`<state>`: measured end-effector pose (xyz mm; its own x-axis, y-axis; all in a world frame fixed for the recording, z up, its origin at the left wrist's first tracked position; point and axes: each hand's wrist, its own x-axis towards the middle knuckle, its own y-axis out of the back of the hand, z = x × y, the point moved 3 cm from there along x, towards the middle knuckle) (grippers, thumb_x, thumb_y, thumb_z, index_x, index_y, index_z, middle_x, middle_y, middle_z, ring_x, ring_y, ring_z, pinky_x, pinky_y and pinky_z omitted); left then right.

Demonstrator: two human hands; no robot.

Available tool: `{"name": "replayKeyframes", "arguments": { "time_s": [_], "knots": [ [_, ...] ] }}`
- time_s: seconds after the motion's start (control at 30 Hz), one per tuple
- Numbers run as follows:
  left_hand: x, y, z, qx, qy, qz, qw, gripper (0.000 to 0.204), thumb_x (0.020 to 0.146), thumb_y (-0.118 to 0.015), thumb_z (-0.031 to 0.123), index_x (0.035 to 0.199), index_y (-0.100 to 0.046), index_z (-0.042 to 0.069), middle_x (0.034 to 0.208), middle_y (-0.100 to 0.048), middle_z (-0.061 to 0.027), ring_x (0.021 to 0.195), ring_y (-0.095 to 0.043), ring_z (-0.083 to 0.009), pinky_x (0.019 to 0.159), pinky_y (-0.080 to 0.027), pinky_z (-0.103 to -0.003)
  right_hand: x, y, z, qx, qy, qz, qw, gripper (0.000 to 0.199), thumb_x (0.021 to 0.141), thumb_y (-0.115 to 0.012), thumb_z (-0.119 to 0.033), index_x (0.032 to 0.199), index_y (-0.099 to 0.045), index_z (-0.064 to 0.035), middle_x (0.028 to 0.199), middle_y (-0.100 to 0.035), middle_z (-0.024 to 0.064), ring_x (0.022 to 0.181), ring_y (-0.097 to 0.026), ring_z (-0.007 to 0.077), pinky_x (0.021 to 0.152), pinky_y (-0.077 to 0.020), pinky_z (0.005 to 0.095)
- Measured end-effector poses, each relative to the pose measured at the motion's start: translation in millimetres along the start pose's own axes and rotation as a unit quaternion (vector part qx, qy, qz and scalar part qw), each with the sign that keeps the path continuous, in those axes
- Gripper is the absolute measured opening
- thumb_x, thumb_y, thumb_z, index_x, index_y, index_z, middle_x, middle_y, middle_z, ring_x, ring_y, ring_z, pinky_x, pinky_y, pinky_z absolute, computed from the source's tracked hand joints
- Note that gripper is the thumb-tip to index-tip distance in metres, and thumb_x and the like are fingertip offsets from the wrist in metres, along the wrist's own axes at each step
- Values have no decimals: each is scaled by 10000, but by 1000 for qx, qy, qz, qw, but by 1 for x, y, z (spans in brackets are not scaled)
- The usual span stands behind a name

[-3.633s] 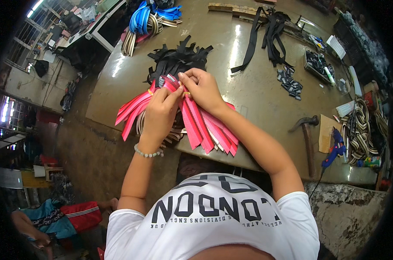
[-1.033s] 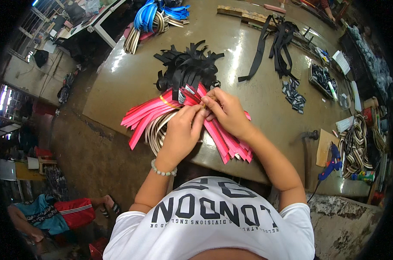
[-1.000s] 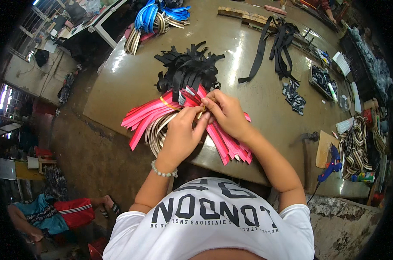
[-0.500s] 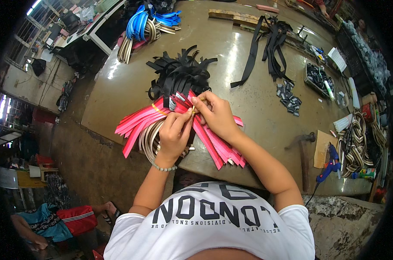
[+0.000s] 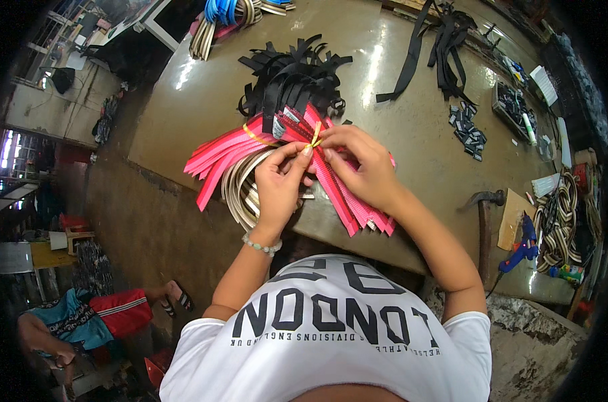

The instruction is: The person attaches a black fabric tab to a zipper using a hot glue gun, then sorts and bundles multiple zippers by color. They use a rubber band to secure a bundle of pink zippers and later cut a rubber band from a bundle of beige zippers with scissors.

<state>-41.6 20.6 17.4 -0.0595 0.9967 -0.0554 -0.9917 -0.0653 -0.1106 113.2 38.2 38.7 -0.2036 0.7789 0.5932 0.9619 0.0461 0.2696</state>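
A person seen from above stands at a brown tabletop (image 5: pixel 411 167), both hands meeting at the centre of the frame over a fan of pink webbing straps (image 5: pixel 230 151). The left hand (image 5: pixel 280 181) and right hand (image 5: pixel 361 167) each pinch a yellow rubber band (image 5: pixel 315 134) between thumb and fingertips, right where the straps are gathered; neither grip is spread. The band sits directly between the two pinches, touching both, at the upper end of the bundle. One yellow band (image 5: pixel 254 134) already circles the straps to the left, so the binding looks partly done; this second band appears not yet settled round the bundle. Under the straps lies a coil of beige striped webbing (image 5: pixel 240 194), just below the left hand. Above the hands lies a heap of black straps (image 5: pixel 290 77). At the right edge of the frame rest a hammer (image 5: pixel 483 214) and a blue glue gun (image 5: pixel 521 241).
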Motion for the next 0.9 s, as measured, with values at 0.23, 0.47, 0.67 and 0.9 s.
{"name": "replayKeyframes", "arguments": {
  "time_s": [0.23,0.47,0.67,0.9],
  "knots": [
    [-1,1,3,0,36,-47,998,197,911,-623,133,1043,-619,-13,910,-633,-30,787,-591,-58,643,-515,-202,-7,-2,2,-99,38,-33,994,196,796,-680,-26,990,-660,-11,1055,-617,123,919,-627,256,787,-514,330],
    [0,8,2,86,-12,-96,992,228,911,-621,136,1069,-627,-28,955,-630,-38,807,-573,-56,695,-503,-208,-10,-3,-2,-109,69,-51,990,222,765,-690,-5,984,-653,4,1089,-623,127,921,-625,271,798,-508,356],
    [-3,9,-5,47,10,-70,996,215,898,-641,143,1037,-661,-20,891,-649,-17,770,-576,-66,682,-484,-202,-10,-10,-11,-193,126,-37,972,198,751,-684,21,934,-609,44,1076,-615,142,896,-607,298,779,-503,372],
    [-5,11,18,317,-227,-24,921,144,844,-681,103,911,-700,-24,859,-706,-88,755,-641,-100,678,-491,-236,-8,-9,-12,-206,76,-39,975,163,749,-642,18,880,-558,67,1016,-551,169,934,-558,334,801,-479,398]
  ]
}}
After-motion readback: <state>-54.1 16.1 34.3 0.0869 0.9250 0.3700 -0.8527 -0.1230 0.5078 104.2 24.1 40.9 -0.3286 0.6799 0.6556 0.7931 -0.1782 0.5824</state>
